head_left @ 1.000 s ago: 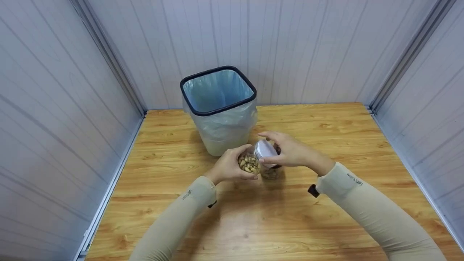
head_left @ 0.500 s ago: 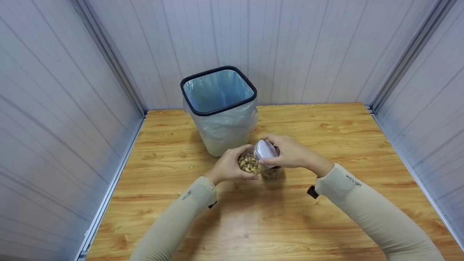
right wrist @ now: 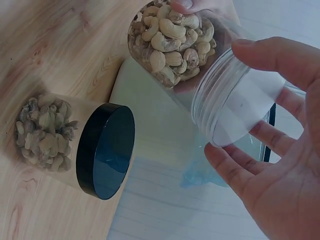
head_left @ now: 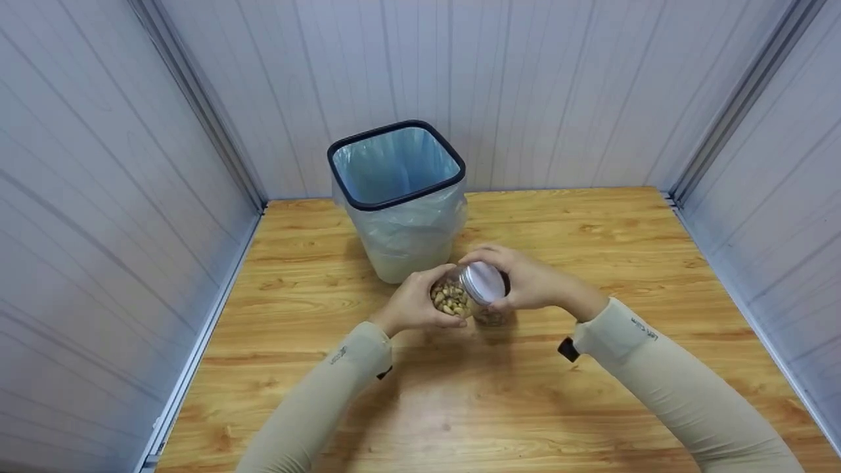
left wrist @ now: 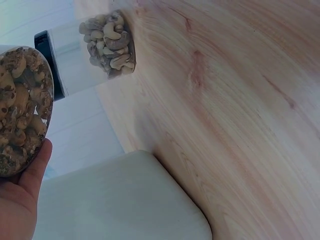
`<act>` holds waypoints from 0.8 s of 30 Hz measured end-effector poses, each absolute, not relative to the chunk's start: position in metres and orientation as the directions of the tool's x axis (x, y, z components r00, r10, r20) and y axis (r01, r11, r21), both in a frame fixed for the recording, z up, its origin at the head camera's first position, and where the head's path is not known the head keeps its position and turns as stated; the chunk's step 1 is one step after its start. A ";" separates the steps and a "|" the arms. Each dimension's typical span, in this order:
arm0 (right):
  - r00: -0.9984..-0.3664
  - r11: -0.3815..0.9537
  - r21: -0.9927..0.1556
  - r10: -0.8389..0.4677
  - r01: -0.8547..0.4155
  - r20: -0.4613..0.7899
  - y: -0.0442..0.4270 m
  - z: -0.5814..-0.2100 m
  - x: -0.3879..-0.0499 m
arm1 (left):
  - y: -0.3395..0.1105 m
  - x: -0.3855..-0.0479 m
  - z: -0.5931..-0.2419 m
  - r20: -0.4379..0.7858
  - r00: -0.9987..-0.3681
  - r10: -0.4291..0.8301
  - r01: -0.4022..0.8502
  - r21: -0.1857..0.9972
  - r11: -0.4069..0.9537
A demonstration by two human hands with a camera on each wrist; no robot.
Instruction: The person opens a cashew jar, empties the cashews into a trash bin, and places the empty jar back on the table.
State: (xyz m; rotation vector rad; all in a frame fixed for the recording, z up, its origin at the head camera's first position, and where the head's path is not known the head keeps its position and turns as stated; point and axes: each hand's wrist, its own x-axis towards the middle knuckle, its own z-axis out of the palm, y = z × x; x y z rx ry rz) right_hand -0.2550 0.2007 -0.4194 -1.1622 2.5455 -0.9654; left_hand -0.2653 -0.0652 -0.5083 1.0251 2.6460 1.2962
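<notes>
In the head view my left hand (head_left: 415, 301) holds a clear jar of cashews (head_left: 450, 299) around its body, tilted with its top toward the right. My right hand (head_left: 535, 279) grips the ribbed lid (head_left: 485, 282), which looks clear with a whitish top. The right wrist view has the thumb on one side of this lid (right wrist: 237, 102) and fingertips on the other; it sits on the jar's mouth. Beside them a second cashew jar (right wrist: 47, 135) with a black lid (right wrist: 107, 150) stands on the table, mostly hidden from the head camera. Cashews show through the held jar's base (left wrist: 20, 107) in the left wrist view.
A bin (head_left: 410, 240) with a black rim and a thin plastic liner stands just behind the hands. Ribbed white wall panels (head_left: 558, 92) enclose the wooden table (head_left: 591, 223) at the back and both sides.
My right thumb and fingers have shifted around the lid, turning slightly, and the lid's top has moved a little toward me. The left hand stays in place around the jar.
</notes>
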 end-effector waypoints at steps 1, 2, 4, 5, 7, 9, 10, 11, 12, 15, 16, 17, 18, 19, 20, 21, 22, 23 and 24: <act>-0.679 0.482 -0.629 -0.727 -0.610 0.101 0.200 -0.419 -0.255 | -0.066 -0.265 -0.508 0.255 -0.785 0.565 0.548 0.710 0.441; -0.681 0.482 -0.630 -0.725 -0.609 0.104 0.200 -0.419 -0.255 | -0.066 -0.265 -0.509 0.258 -0.786 0.563 0.550 0.708 0.443; -0.698 0.497 -0.627 -0.708 -0.599 0.106 0.200 -0.418 -0.254 | -0.066 -0.266 -0.509 0.259 -0.788 0.558 0.547 0.709 0.444; -0.713 0.511 -0.627 -0.694 -0.588 0.102 0.199 -0.417 -0.254 | -0.067 -0.266 -0.509 0.259 -0.790 0.555 0.546 0.710 0.444; -0.744 0.539 -0.634 -0.663 -0.555 0.088 0.198 -0.417 -0.254 | -0.067 -0.266 -0.509 0.259 -0.792 0.553 0.542 0.714 0.442; -0.777 0.579 -0.631 -0.626 -0.517 0.063 0.197 -0.416 -0.253 | -0.067 -0.266 -0.509 0.255 -0.793 0.553 0.538 0.720 0.439; -0.792 0.600 -0.625 -0.609 -0.500 0.049 0.196 -0.416 -0.253 | -0.067 -0.266 -0.509 0.254 -0.794 0.552 0.536 0.721 0.440; -0.801 0.618 -0.615 -0.597 -0.490 0.038 0.195 -0.416 -0.253 | -0.067 -0.266 -0.508 0.253 -0.795 0.552 0.534 0.723 0.438; -0.809 0.634 -0.606 -0.587 -0.480 0.027 0.195 -0.416 -0.253 | -0.067 -0.266 -0.508 0.252 -0.795 0.552 0.533 0.724 0.438; -0.826 0.679 -0.570 -0.563 -0.463 0.000 0.193 -0.417 -0.253 | -0.067 -0.265 -0.507 0.253 -0.797 0.549 0.534 0.720 0.443; -0.828 0.683 -0.570 -0.560 -0.457 -0.006 0.193 -0.417 -0.253 | -0.067 -0.265 -0.507 0.252 -0.797 0.549 0.533 0.720 0.444; -0.830 0.683 -0.574 -0.558 -0.451 -0.011 0.193 -0.417 -0.253 | -0.067 -0.265 -0.508 0.251 -0.797 0.550 0.533 0.719 0.445; -0.830 0.680 -0.580 -0.557 -0.448 -0.013 0.193 -0.417 -0.253 | -0.067 -0.265 -0.508 0.250 -0.797 0.550 0.534 0.717 0.448; -0.827 0.674 -0.583 -0.562 -0.453 -0.007 0.193 -0.417 -0.253 | -0.067 -0.265 -0.508 0.251 -0.797 0.550 0.535 0.715 0.449; -0.822 0.664 -0.589 -0.569 -0.461 0.002 0.194 -0.417 -0.253 | -0.067 -0.265 -0.508 0.250 -0.796 0.551 0.535 0.716 0.449; -0.814 0.649 -0.597 -0.581 -0.471 0.011 0.194 -0.417 -0.253 | -0.067 -0.265 -0.509 0.250 -0.795 0.552 0.535 0.717 0.446; -0.804 0.632 -0.608 -0.594 -0.482 0.020 0.195 -0.417 -0.253 | -0.067 -0.265 -0.509 0.251 -0.794 0.553 0.536 0.717 0.445; -0.792 0.610 -0.619 -0.610 -0.494 0.031 0.195 -0.417 -0.253 | -0.067 -0.265 -0.509 0.253 -0.793 0.554 0.537 0.719 0.441; -0.777 0.589 -0.625 -0.628 -0.513 0.045 0.196 -0.417 -0.253 | -0.068 -0.265 -0.509 0.255 -0.792 0.554 0.538 0.721 0.437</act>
